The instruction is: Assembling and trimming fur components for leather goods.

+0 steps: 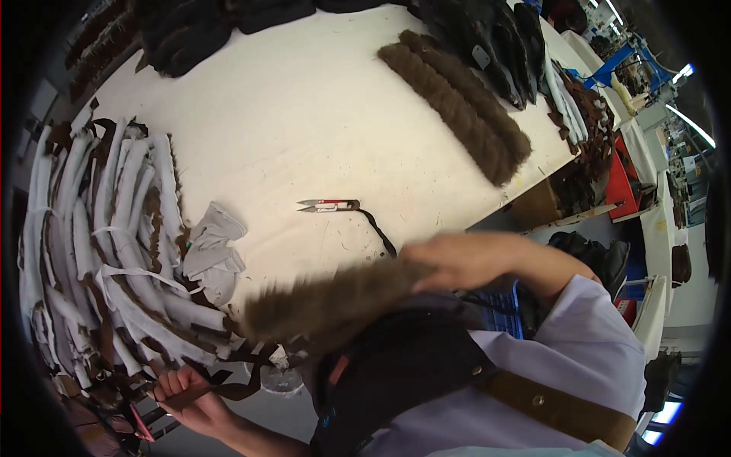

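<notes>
My left hand (193,400), low at the left beside the table's edge, is closed on a dark brown ribbon-like strip (242,387). At the near edge of the table, my right hand (461,260) grips the right end of a brown fur strip (327,305). Motion blurs the fur, and its lower side is partly hidden against my dark apron (396,373). Beyond it on the white table (282,137) lie thread snips (329,206) with a black cord tail. A crumpled pale grey cloth or glove (217,251) rests left of the snips.
Bundled white-backed strips with brown edges (114,228) are heaped along the table's left side. Two brown fur strips (461,107) lie at the far right. Dark fur pieces (487,46) sit beside them, with more dark bundles (186,38) along the back edge.
</notes>
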